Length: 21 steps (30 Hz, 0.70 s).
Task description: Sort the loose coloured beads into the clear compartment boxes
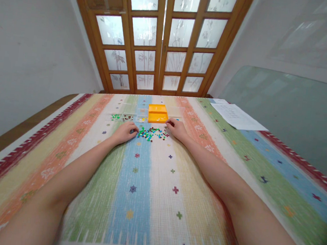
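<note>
Your forearms (91, 160) end in curled left hand (124, 133) and right hand (177, 129), pinch unclear; mixed pieces (150, 133) remain between, green ones (116, 117) boxed beyond.

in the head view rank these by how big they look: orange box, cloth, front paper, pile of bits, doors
1. cloth
2. doors
3. front paper
4. orange box and pile of bits: too alike to rank

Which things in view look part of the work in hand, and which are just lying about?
Likely part of it:
Small coloured pieces, loose between the left hand and right hand
Open orange box, just beyond them
Clear plastic containers beside it, some holding pieces

Apparently just there:
Papers, off to the right
Striped tablecloth, spread underneath
</note>
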Available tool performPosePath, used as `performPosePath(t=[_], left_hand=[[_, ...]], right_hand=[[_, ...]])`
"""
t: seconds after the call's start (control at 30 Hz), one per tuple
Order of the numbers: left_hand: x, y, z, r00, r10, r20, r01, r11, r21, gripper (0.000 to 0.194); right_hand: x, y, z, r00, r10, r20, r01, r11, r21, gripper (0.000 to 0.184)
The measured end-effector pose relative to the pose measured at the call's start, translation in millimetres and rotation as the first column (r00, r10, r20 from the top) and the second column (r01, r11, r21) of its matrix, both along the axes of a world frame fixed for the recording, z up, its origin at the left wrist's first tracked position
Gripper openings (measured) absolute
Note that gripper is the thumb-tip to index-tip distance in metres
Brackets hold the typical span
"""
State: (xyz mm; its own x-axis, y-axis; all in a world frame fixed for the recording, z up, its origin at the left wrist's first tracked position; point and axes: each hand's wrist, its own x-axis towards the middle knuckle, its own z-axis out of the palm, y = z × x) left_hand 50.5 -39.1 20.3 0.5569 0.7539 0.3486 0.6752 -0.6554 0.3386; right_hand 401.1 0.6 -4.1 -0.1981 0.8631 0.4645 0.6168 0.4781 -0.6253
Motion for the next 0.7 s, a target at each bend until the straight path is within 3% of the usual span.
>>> performPosePath(t=[0.7], left_hand=[[-11, 0, 5.3, 0.998, -0.056, 0.004, 0.056, 0.995, -0.081, 0.013]], right_hand=[[-2, -4, 3.0, 1.000, 0.011, 0.026, -0.012, 1.000, 0.014, 0.016]])
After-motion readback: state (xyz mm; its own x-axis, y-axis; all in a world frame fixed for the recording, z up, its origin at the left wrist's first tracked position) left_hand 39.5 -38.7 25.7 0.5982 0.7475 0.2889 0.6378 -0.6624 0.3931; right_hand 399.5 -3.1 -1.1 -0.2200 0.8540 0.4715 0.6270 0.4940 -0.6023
